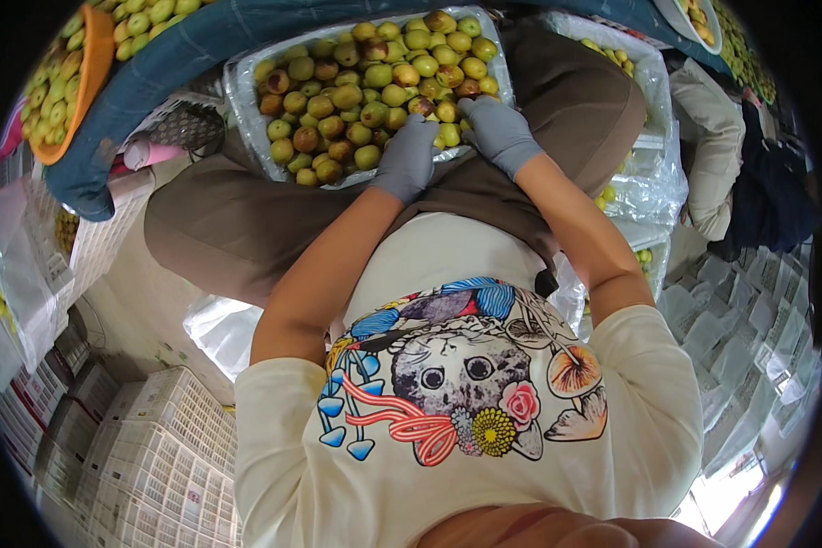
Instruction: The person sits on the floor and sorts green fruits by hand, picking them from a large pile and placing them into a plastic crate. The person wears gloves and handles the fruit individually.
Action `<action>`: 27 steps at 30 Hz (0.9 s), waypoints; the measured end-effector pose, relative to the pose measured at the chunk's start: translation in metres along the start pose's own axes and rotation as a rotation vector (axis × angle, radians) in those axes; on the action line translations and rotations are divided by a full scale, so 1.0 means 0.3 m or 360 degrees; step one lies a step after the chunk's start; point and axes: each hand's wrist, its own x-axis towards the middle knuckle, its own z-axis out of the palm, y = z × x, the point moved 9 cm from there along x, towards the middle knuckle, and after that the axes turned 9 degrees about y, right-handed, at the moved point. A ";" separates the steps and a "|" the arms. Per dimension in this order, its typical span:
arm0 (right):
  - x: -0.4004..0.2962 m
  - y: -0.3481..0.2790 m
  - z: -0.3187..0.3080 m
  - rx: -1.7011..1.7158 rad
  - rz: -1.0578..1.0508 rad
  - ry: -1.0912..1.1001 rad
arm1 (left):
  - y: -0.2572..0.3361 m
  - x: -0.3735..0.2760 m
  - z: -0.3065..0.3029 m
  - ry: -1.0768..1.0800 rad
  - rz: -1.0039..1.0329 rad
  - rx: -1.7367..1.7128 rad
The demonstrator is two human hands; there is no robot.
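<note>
A plastic-lined crate [245, 113] full of round green and brown-blotched fruit [346, 96] lies before me, at my crossed legs. My left hand [409, 152], in a grey glove, rests over the crate's near edge with its fingers among the fruit. To its right, my right hand [500, 132], gloved the same way, reaches over the near right corner, fingertips touching fruit. The fingers of both hands are partly hidden, so I cannot tell whether either one grips a fruit.
A blue padded rim [178, 65] curves behind the crate, with more fruit beyond it. An orange basket of fruit [88, 82] stands at upper left. Plastic-lined crates [661, 147] are at the right, stacked white crates [157, 438] at lower left. A person's light sleeve [716, 137] shows at far right.
</note>
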 end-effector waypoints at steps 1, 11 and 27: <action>0.001 -0.005 -0.004 -0.0021 0.0029 -0.0036 | 0.002 0.002 -0.004 0.0025 0.0003 -0.0015; 0.006 0.009 -0.040 0.0272 0.0093 0.0123 | 0.004 -0.049 -0.076 0.0128 -0.0130 -0.0075; 0.046 -0.255 -0.055 0.1471 -0.0087 0.0040 | -0.142 -0.212 -0.591 0.0577 -0.0679 -0.0419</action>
